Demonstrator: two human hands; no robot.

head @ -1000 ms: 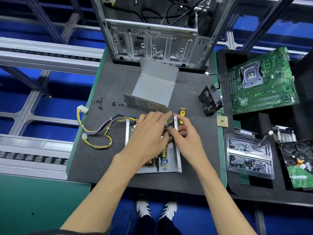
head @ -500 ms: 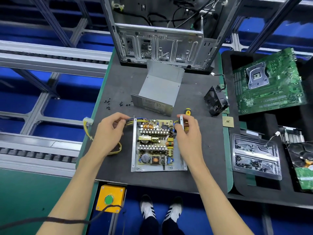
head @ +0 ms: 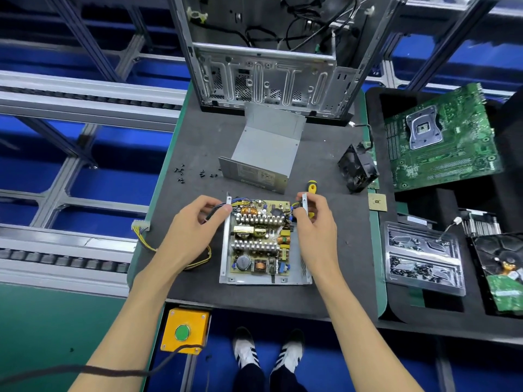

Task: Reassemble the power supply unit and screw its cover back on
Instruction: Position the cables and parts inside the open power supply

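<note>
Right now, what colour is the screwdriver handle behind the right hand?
Yellow with a black band, seen in the head view: the screwdriver pokes out just beyond the right hand.

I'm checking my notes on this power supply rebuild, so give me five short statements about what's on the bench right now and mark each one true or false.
1. The grey metal cover is already fitted over the power supply base. False: it lies apart, behind the base, and the circuit board is exposed.
2. The left hand grips the cable bundle at the base's left wall. True.
3. The right hand holds the screwdriver. False: it pinches the base's right wall; the screwdriver lies on the mat behind it.
4. Loose black screws lie left of the cover. True.
5. The black fan sits inside the base. False: it stands on the mat to the right.
</note>
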